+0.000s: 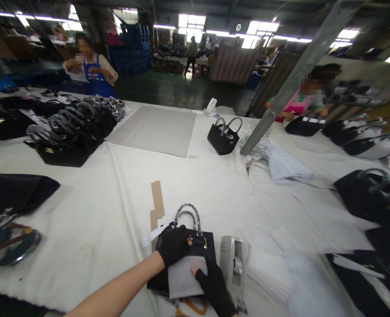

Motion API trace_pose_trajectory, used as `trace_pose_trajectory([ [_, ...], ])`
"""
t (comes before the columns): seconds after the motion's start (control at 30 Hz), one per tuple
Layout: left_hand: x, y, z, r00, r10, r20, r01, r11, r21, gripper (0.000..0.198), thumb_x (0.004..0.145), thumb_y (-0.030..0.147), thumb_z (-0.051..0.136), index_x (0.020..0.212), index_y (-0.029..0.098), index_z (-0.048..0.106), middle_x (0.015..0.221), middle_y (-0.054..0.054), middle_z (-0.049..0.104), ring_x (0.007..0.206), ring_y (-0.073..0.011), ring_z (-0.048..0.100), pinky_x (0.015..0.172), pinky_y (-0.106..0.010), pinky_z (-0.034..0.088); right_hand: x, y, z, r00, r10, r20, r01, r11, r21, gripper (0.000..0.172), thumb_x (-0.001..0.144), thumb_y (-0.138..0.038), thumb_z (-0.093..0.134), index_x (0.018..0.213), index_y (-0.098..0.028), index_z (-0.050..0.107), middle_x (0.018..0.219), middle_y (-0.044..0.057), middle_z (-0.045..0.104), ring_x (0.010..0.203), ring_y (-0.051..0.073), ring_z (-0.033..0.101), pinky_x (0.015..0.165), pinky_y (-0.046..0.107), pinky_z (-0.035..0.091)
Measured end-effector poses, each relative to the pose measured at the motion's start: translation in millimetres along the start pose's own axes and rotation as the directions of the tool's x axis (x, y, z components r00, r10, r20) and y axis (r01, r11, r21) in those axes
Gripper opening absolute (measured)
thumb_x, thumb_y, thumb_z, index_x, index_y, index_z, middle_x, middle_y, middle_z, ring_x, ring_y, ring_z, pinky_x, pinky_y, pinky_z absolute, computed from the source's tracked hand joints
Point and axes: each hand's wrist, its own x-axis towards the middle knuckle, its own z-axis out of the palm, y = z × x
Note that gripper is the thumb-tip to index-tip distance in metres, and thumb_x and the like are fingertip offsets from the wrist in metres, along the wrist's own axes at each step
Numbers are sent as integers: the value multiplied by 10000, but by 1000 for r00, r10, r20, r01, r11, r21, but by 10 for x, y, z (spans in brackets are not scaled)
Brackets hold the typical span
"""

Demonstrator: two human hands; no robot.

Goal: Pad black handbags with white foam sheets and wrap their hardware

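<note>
A black handbag [209, 241] with wrapped, upright handles lies on the white-covered table in front of me. My left hand [174, 245], in a black fingerless glove, has its fingers bent together at the bag's gold clasp; what they pinch is hidden. A white sheet [183, 277] covers the lower front of the bag. My right hand [213, 281], gloved the same way, rests at the sheet's right edge, thumb on the sheet and the other fingers mostly hidden. A white tag sticks out left of the handles. Just right of the bag stands a grey tape dispenser [232, 264].
Rows of black handbags [64, 147] fill the left side, with more at the right [373, 193]. A small handbag [223, 137] stands beyond, near a slanted metal post [281, 97]. Grey board [155, 130] lies mid-table. Two people work across the tables.
</note>
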Motion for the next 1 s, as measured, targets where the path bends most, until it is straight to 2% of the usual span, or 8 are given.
trace_pose_trajectory([
  [0.1, -35, -113, 60, 988, -29, -150, 2, 984, -178, 201, 845, 376, 523, 777, 196, 583, 778, -45, 624, 768, -203, 585, 701, -313, 410, 9, -17, 1, 1000, 19, -1, -19, 1000, 19, 509, 696, -491, 625, 1083, -165, 673, 1088, 119, 712, 1035, 305, 647, 894, 402, 527],
  [0.2, -81, -258, -24, 937, -262, -233, 129, 875, -467, 201, 877, 362, 468, 767, 202, 521, 659, 8, 564, 656, -161, 553, 624, -264, 403, 14, -37, -22, 1000, 19, 15, -20, 999, 35, 556, 696, -497, 627, 1119, -136, 649, 1116, 138, 699, 1052, 311, 640, 919, 418, 514],
  [0.27, -157, -423, -145, 899, -369, -238, 199, 826, -528, 144, 873, 340, 479, 864, 205, 528, 687, 19, 592, 657, -154, 569, 625, -253, 411, 15, -29, -44, 999, 24, 46, -27, 997, 71, 566, 699, -498, 631, 1123, -123, 642, 1102, 147, 702, 1036, 314, 646, 907, 424, 521],
  [0.43, -444, -879, -357, 949, -295, -114, 286, 954, -94, 115, 811, 181, 505, 823, 198, 618, 844, -40, 676, 860, -216, 618, 759, -314, 420, 29, 35, -69, 996, 10, 92, -20, 994, 104, 541, 722, -512, 639, 1111, -136, 644, 1103, 139, 705, 1024, 314, 653, 886, 430, 536],
  [0.5, -525, -949, -325, 962, -258, -92, 254, 966, -52, 161, 800, 158, 507, 871, 200, 645, 900, -54, 678, 906, -223, 611, 793, -330, 432, 37, 43, -65, 997, 15, 74, -21, 997, 77, 547, 719, -527, 636, 1107, -141, 647, 1084, 135, 712, 1015, 316, 657, 874, 426, 542],
  [0.63, -561, -899, -166, 951, -250, -180, 189, 935, -299, 219, 807, 203, 533, 999, 204, 638, 1027, -60, 657, 961, -203, 608, 852, -331, 463, 37, 12, -59, 998, 16, 61, -18, 999, 42, 528, 715, -545, 623, 1058, -146, 669, 1033, 130, 726, 992, 320, 666, 853, 414, 549],
  [0.8, -436, -710, -129, 937, -287, -199, 173, 876, -451, 183, 824, 243, 520, 946, 205, 650, 962, -43, 669, 920, -203, 621, 842, -338, 476, 23, -26, -49, 998, -1, 59, -2, 998, 56, 503, 731, -533, 623, 1037, -136, 662, 1065, 144, 716, 1011, 326, 660, 851, 419, 551],
  [1.0, -110, -352, -99, 999, -41, -20, 36, 975, -218, 360, 819, 317, 588, 1157, 198, 626, 1104, -99, 653, 1007, -264, 610, 852, -368, 472, 25, -27, -45, 999, -6, 40, 5, 1000, 22, 543, 733, -528, 618, 1083, -113, 642, 1074, 157, 709, 1019, 326, 655, 887, 425, 533],
])
